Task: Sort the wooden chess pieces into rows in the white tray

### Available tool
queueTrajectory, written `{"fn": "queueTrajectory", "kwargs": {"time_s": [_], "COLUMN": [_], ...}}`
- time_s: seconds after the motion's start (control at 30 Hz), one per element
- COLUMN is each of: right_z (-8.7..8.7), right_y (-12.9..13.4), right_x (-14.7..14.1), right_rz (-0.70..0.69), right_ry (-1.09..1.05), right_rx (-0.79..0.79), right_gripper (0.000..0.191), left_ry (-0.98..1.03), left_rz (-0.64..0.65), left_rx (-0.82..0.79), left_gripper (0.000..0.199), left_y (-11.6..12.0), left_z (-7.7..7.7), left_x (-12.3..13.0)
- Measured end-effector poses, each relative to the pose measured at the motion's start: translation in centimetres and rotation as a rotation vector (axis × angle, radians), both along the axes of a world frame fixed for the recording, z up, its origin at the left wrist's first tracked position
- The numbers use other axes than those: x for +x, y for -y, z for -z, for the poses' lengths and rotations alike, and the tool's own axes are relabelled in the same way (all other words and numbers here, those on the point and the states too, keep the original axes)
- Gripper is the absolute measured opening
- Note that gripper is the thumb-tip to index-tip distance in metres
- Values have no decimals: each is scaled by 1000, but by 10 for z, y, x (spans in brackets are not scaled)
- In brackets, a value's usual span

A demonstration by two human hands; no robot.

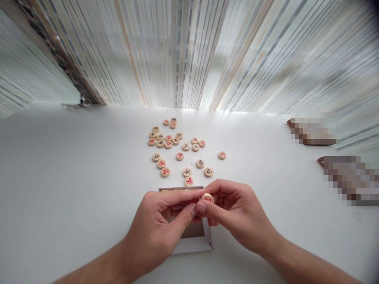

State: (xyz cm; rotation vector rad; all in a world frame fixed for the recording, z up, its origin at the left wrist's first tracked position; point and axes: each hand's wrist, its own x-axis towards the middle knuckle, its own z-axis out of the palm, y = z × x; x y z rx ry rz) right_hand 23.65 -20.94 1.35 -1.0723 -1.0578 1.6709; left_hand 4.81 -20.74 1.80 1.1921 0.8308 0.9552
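Observation:
Both hands meet above an open cardboard box (192, 247), partly covering it. Between the thumb and fingers of my right hand (237, 213) is a round wooden Chinese chess piece (207, 197) with a red character. My left hand (166, 221) is closed, its thumb and fingertips touching the right fingertips next to that piece; whether it grips the piece too is hidden. Along the box's far inner wall, edges of a few pieces show behind the left index finger. Just beyond the box lies a red-marked chess piece (188, 181).
Several chess pieces (168, 144), red and black, are scattered over the white table (89, 177) past the box. Two framed objects (314, 132), blurred out, stand at the right. A striped string curtain (189, 55) hangs along the table's far edge.

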Motion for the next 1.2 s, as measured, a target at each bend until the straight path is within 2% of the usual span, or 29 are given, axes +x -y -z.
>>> {"fn": "queueTrajectory", "kwargs": {"time_s": [0.13, 0.33, 0.53, 0.73, 0.87, 1.03, 1.13, 1.2], "right_z": [-3, -2, 1, 2, 5, 8, 9, 10], "right_y": [2, 5, 9, 7, 2, -2, -1, -1], "right_x": [-1, -1, 5, 9, 8, 10, 10, 10], "right_rz": [-16, -57, -117, -172, -129, 20, 67, 79], "right_ry": [-28, -18, 41, 161, 297, 436, 415, 362], "right_rx": [-28, 1, 99, 300, 497, 734, 748, 684], "right_gripper": [27, 28, 22, 19, 24, 33, 36, 32], "left_ry": [40, 16, 9, -53, -103, -184, -186, -165], "left_rz": [57, 43, -23, -134, -200, -277, -264, -233], "left_rx": [-17, -8, 2, 74, 142, 247, 220, 175], "left_gripper": [35, 28, 19, 22, 23, 23, 21, 19], "left_y": [0, -1, -1, -2, -4, -4, -4, -5], "left_z": [0, 0, 3, 3, 5, 8, 7, 6], "left_x": [-1, -1, -3, -4, -3, -2, -3, -3]}}
